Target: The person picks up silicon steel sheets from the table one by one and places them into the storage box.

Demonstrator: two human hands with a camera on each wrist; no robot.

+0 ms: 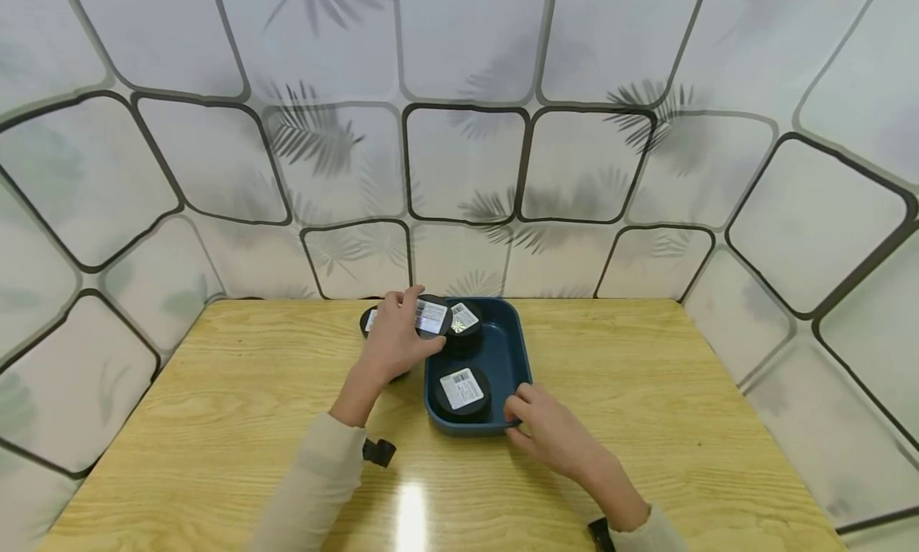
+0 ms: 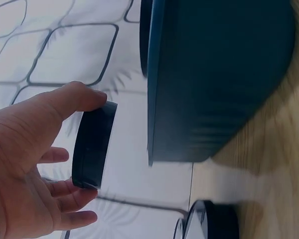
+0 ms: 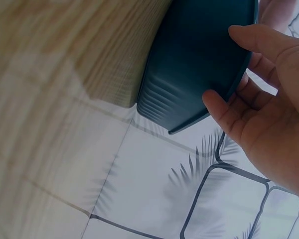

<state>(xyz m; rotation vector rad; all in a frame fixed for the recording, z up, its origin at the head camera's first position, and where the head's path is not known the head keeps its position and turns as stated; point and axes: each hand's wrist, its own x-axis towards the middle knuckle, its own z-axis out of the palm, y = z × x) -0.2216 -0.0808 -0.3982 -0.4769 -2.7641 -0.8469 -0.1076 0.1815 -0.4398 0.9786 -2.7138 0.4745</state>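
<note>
My left hand (image 1: 393,338) holds a flat round black container (image 1: 433,317) with a white label by its edge, thumb on one side and fingertips on the other. In the left wrist view this container (image 2: 93,147) is tilted on its side, above the tabletop and beside the blue tray (image 2: 209,99). My right hand (image 1: 554,431) grips the near right corner of the tray (image 1: 508,356), its fingers over the rim. Inside the tray lie a labelled black container (image 1: 463,394) at the front and another (image 1: 465,319) at the back left.
Left of the tray, more black containers (image 1: 368,321) stand on the wooden table (image 1: 251,392), partly hidden behind my left hand. A patterned curtain (image 1: 459,161) rises behind the table's far edge and along both sides.
</note>
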